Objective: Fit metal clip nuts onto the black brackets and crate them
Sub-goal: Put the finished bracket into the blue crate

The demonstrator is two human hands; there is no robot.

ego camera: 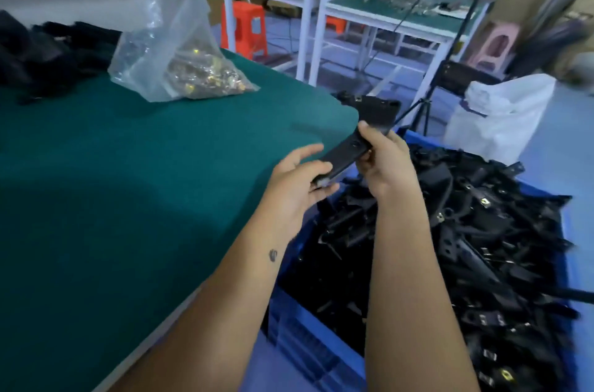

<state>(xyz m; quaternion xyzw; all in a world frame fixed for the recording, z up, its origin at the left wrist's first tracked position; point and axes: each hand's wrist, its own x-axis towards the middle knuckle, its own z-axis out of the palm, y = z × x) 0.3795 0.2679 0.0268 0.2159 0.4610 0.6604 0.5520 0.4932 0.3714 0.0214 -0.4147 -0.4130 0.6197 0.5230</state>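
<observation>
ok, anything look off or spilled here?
Nothing spilled. The blue crate is heaped above its rim with black brackets, some poking over the far edge. The clip-nut bag lies slumped open on the green table. Both hands, left and right, hold one bracket.

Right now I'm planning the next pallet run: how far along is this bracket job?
Done: the blue crate is heaped with black brackets, several showing metal clips. In hand: the left hand and right hand hold one black bracket above the crate. Left: a pile of black parts lies on the green table beside a clear bag of clip nuts.
</observation>
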